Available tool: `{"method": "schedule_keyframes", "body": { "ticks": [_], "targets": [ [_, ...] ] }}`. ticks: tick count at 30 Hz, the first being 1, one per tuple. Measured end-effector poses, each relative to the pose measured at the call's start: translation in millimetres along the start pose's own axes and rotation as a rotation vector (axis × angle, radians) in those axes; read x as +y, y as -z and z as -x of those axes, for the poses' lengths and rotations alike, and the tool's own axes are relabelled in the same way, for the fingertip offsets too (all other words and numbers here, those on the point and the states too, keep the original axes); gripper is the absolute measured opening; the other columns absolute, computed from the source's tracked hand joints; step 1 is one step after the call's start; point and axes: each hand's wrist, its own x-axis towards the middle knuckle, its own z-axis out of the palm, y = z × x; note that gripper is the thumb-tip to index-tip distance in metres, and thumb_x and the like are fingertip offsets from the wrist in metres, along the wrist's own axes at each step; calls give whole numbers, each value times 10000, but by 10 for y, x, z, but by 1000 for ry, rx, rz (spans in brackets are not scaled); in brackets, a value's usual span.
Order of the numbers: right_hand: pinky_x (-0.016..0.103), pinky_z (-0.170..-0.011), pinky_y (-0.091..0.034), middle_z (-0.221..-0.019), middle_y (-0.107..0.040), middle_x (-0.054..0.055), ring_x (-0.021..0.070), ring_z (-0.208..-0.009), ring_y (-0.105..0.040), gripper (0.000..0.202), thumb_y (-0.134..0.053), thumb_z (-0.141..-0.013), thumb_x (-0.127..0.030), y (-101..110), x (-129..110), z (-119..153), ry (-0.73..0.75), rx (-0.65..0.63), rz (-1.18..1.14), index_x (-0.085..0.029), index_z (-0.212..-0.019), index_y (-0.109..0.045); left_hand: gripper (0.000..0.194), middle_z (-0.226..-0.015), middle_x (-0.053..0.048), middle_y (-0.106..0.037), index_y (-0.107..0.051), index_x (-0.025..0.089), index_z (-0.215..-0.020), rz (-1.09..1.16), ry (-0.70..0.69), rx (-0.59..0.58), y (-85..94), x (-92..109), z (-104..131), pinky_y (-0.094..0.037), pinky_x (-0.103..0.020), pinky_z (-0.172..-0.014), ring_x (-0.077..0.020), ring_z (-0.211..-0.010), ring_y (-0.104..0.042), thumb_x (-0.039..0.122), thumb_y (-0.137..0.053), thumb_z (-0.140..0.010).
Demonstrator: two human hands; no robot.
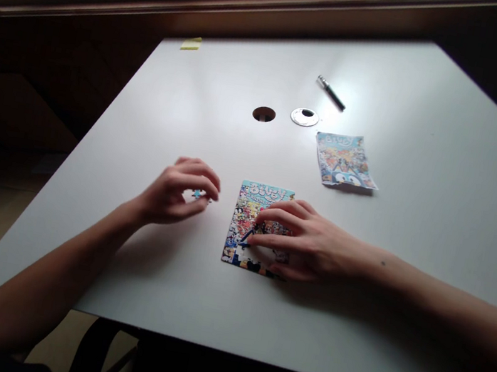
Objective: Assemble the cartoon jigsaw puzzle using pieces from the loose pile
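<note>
A colourful jigsaw puzzle (242, 223) with a light blue title strip lies flat near the middle of the white table. Over its right part rests my right hand (297, 238), fingers apart, fingertips at the picture; it hides much of that side. Pale patches show in the lower part of the puzzle. To the left, my left hand (183, 191) hovers with curved fingers and a gap between thumb and forefinger. Small puzzle pieces (198, 193) show through that gap, seemingly on the table and partly hidden by the fingers.
A creased picture sheet (344, 161) lies behind and right of the puzzle. Farther back are a dark pen-like object (331, 93), a round hole (263, 114) and a metal ring (304, 117) in the white table (190, 303). A yellow note (191, 44) sits at the far left edge.
</note>
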Motion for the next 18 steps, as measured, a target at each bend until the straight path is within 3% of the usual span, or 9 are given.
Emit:
{"method": "schedule_keyframes", "body": {
  "ticks": [2, 4, 7, 10, 18],
  "targets": [
    [429, -949, -370, -1288, -537, 92, 265, -1171, -465, 368, -577, -906, -375, -2, 6, -1, 8, 14, -5, -278, -1261, -583, 126, -923, -22, -695, -693, 237, -825, -257, 124, 50, 187, -179, 49, -353, -437, -989, -211, -919, -612, 209, -575, -793],
    [422, -951, -370, -1289, -540, 96, 259, -1168, -471, 366, -572, -907, -364, -5, 11, -1, 13, 26, -9, -265, -1259, -578, 124, -888, -15, -692, -701, 239, -829, -375, 206, -17, 355, -331, 98, -342, -444, -994, -215, -894, -616, 262, -585, -792],
    [420, -961, -366, -1286, -548, 100, 259, -1175, -473, 375, -573, -904, -362, -10, 18, 2, 12, 32, -16, -253, -1262, -571, 164, -885, -25, -688, -700, 220, -863, -247, 273, -207, 499, -434, 150, -445, -318, -830, -175, -798, -616, 332, -599, -799],
    [414, -966, -366, -1279, -555, 96, 257, -1184, -474, 383, -583, -900, -364, -17, 24, 4, 12, 37, -32, -252, -1266, -567, 210, -881, -33, -677, -687, 201, -927, -120, 309, -340, 529, -416, 166, -467, -241, -703, -151, -773, -605, 353, -616, -800],
    [410, -974, -367, -1269, -567, 93, 257, -1189, -481, 373, -594, -900, -376, -35, 33, 11, 1, 45, -56, -248, -1250, -574, 213, -986, -29, -676, -705, 229, -1012, -20, 314, -450, 537, -313, 120, -481, -215, -723, -137, -837, -618, 292, -625, -824]
  ]
}}
